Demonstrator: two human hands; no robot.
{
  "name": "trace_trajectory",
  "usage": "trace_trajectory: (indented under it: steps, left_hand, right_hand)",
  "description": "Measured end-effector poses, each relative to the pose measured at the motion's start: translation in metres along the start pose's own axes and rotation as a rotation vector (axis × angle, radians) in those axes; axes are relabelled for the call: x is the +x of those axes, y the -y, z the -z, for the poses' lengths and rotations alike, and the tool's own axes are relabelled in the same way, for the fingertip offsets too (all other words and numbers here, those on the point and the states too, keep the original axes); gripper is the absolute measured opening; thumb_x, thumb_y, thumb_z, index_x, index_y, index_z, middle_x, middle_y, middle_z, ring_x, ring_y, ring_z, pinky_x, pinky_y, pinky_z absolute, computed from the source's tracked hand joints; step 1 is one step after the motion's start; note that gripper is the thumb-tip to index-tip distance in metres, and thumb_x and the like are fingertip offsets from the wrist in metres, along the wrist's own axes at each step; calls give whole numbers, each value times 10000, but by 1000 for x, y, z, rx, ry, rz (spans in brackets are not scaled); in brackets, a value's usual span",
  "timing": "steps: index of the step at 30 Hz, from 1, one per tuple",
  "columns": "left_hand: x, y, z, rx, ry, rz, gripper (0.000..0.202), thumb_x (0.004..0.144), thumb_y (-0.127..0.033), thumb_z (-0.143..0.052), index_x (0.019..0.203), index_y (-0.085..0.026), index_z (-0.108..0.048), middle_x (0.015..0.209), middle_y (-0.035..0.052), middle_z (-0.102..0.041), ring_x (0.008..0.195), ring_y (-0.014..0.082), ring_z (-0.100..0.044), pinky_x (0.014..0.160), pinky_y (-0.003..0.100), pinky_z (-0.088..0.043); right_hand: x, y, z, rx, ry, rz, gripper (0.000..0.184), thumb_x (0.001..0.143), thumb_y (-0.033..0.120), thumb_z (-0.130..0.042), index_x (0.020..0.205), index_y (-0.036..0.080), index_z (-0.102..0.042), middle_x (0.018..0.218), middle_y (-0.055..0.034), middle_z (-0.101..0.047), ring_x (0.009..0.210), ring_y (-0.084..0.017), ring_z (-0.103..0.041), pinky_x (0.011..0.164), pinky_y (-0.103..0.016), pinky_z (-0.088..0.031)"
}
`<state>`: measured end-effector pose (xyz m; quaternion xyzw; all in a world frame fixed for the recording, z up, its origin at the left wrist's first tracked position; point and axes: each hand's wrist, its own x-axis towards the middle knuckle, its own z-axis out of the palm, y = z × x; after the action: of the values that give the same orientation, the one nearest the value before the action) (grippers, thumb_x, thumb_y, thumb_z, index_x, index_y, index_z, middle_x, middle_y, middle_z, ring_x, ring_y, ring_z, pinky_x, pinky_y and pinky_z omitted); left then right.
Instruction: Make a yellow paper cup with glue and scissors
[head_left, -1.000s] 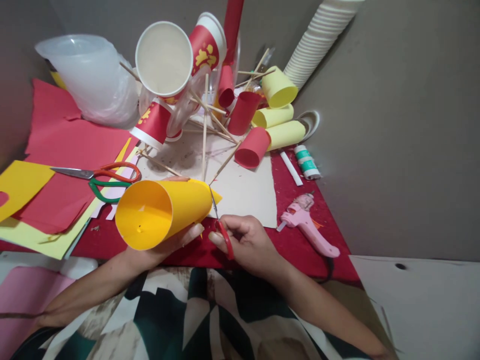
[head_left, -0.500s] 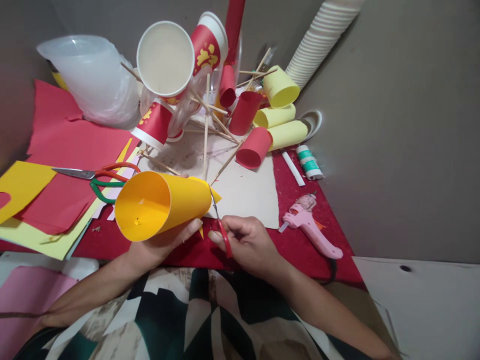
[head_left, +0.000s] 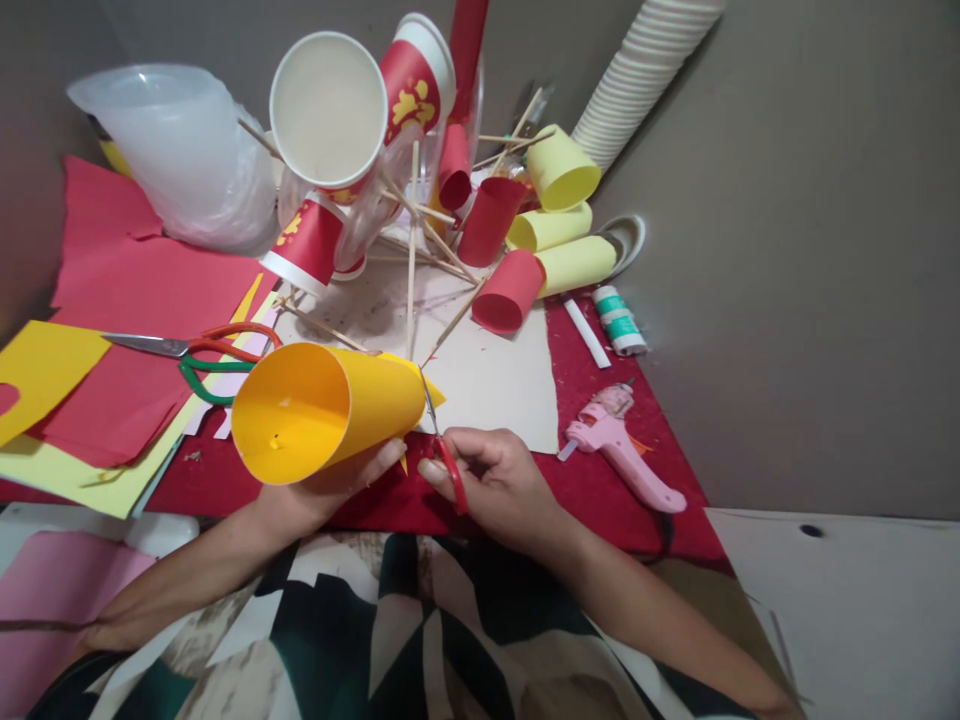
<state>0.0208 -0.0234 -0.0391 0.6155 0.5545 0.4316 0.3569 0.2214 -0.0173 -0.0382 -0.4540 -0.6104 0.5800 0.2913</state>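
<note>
My left hand (head_left: pixel 330 480) is closed round the underside of a yellow paper tube (head_left: pixel 379 400), whose wide open end faces me on the left. Pointed yellow flaps of paper stick out at the tube's far right end. In my right hand (head_left: pixel 502 485) is a small pair of red-handled scissors (head_left: pixel 451 470), with fingers and thumb closed on the handles. The blades reach up to the right end of the tube, against the yellow paper there. How far apart the blades are is hard to make out.
Green-and-orange scissors (head_left: pixel 217 360) lie on coloured paper sheets (head_left: pixel 142 270) at left. Behind stand paper cups (head_left: pixel 328 110), wooden sticks (head_left: pixel 412 260) and red and pale yellow paper tubes (head_left: pixel 510 290). A pink glue gun (head_left: pixel 626 455) rests at right, below a green-and-white roll (head_left: pixel 619 322).
The yellow tube has turned slightly, its open end a little wider to my view. The scissors and my right hand have barely shifted, still at the tube's right end.
</note>
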Motion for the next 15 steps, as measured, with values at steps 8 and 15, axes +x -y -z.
trace_trajectory:
  steps: [8, 15]
  left_hand:
    - [-11, 8, -1, 9, -120, 79, 768, 688, -681, -799, 1295, -235, -651, 1224, 112, -747, 1217, 320, -679, 979, 381, -633]
    - [-5, 9, 6, -67, 32, 58, 678, 739, -588, -798, 1307, -249, -647, 1120, 81, -785, 1018, 288, -765, 952, 378, -650]
  right_hand:
    - [1, -1, 0, 3, -7, 49, 592, 786, 637, -705, 543, 218, -366, 541, 60, -305, 527, -77, -265, 487, -248, -223]
    - [1, 0, 0, 17, 34, -19, 600, 754, 664, -719, 552, 220, -369, 527, 70, -308, 524, -74, -261, 480, -238, -208]
